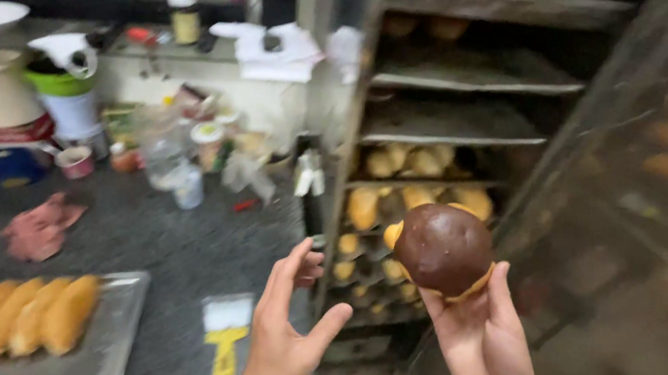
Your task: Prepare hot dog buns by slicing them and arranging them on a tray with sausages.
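Holding our right hand (478, 344) up, we clamp its fingers under a round chocolate-glazed bun (444, 248) that sits on their tips. Our left hand (286, 327) hovers just beside it, fingers apart and empty. Below and left of those spread fingers lies a yellow-handled scraper (225, 338), then a metal tray (113, 330) of long golden rolls (12, 317). Beyond the fingertips stands a dark rack (454, 126) shelving more buns, with a cluttered counter (174, 227) farther left.
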